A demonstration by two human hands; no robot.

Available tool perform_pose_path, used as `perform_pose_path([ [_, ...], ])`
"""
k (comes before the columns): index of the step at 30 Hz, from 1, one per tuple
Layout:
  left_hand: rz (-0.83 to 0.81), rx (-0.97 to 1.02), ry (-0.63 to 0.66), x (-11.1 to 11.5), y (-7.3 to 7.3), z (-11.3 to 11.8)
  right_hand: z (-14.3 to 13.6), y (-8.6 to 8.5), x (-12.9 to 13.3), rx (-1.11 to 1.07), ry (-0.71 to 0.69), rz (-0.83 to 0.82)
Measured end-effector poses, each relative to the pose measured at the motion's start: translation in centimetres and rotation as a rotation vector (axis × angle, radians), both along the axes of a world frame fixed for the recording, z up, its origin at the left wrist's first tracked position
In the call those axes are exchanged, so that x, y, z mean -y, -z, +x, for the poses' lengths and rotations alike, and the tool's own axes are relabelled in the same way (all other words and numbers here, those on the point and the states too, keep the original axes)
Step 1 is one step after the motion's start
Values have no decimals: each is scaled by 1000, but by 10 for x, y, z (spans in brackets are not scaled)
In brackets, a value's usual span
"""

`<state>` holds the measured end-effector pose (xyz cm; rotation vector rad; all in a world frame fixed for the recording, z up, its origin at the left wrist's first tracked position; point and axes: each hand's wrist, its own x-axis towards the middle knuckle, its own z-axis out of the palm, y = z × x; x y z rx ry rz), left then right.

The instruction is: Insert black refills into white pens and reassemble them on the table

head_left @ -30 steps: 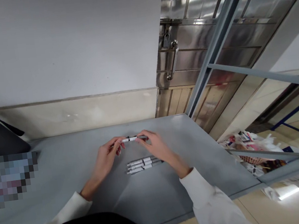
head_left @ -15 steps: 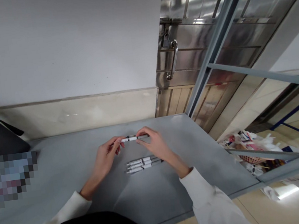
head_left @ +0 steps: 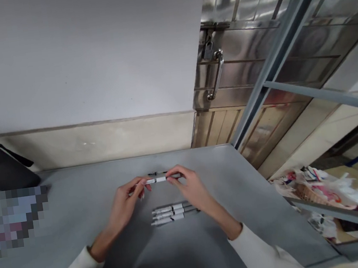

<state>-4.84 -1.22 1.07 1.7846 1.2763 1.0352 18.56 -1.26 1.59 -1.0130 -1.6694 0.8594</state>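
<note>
A white pen with dark bands [head_left: 159, 180] lies level between my two hands, just above the grey table. My left hand [head_left: 128, 197] pinches its left end between thumb and fingers. At the right end, my right hand [head_left: 188, 184] grips it near a dark band. Behind it on the table, a thin dark piece like a pen part [head_left: 156, 173] shows partly, its right end hidden by my right fingers. Nearer to me, several similar white and grey pens [head_left: 168, 214] lie side by side, just left of my right wrist.
A black case with a strap [head_left: 1, 164] stands at the table's back left, by a blurred-out patch. The grey table [head_left: 169, 258] meets a wall behind. A metal frame post [head_left: 267, 80] rises at the right corner, with bagged items [head_left: 325, 189] beyond the edge.
The view has shifted, so everything sits lower in the picture. The thin dark piece behind the held pen now shows more clearly. Both hands keep their hold on the pen.
</note>
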Motion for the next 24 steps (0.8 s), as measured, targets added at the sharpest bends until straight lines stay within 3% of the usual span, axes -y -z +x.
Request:
perform_pose_path([
  [3,-21,-29,-1,2,-3,3,3,2,4,19,14,40],
  [7,-21,-35,-5,5,-8,7,4,2,9,-2,34,-72],
  [14,3,-12,20,7,-13,7,9,8,22,-31,90,19],
  [24,-73,55,31,4,1,16,29,14,26,-44,118,-36],
])
